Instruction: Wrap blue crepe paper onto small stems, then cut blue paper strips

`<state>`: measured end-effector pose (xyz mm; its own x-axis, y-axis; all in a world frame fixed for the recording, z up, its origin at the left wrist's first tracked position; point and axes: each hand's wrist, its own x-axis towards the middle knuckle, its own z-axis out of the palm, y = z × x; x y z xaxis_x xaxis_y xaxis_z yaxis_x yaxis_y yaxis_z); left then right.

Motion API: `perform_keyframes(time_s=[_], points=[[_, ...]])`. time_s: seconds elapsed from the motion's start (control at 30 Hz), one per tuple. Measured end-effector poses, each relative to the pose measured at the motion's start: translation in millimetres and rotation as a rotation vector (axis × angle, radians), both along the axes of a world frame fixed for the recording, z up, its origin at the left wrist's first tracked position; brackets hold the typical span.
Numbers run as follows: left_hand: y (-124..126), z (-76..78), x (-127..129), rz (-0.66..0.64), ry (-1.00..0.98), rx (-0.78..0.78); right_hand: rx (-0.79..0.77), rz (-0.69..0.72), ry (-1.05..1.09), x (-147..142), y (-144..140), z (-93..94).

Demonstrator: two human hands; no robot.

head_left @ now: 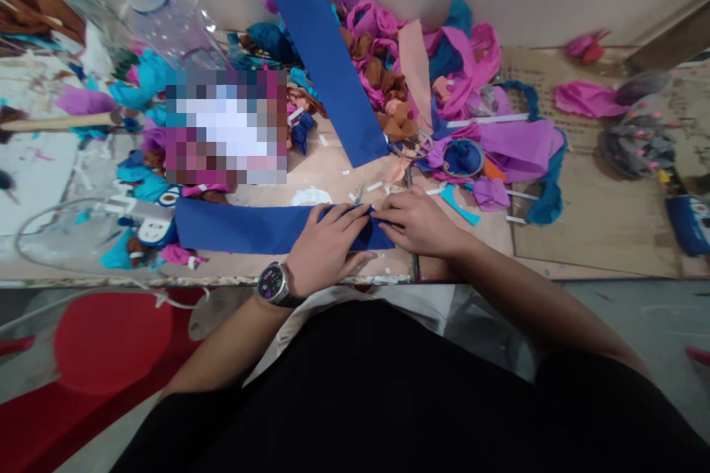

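A dark blue crepe paper strip (238, 228) lies lengthwise along the table's front edge. My left hand (327, 244), with a watch on the wrist, rests flat on its right part, fingers stretched out. At the strip's right end, the fingers of my right hand (418, 218) are closed on the paper; the fingertips partly hide what they grip. A second blue crepe paper strip (333, 59) leans slantwise over the heap behind, apart from both hands. Small white scraps are scattered around my hands.
Pink, purple, teal and brown crepe paper pieces (382, 77) are heaped at the back. A tape roll (464, 157) lies right of centre, near a cardboard sheet (599, 222). On the left are a clear bottle (171, 29), a power strip (157, 228) with its cable, and a red chair (111, 340).
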<state>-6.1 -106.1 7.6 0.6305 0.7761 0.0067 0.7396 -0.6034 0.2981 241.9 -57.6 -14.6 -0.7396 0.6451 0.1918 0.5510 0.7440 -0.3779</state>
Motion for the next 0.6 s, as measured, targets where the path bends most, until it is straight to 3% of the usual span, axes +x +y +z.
perform_keyframes(time_s=[0.6], points=[[1.7,-4.7,1.6,0.012,0.029,0.004,0.003,0.055,-0.065,7.9,3.6,7.6]])
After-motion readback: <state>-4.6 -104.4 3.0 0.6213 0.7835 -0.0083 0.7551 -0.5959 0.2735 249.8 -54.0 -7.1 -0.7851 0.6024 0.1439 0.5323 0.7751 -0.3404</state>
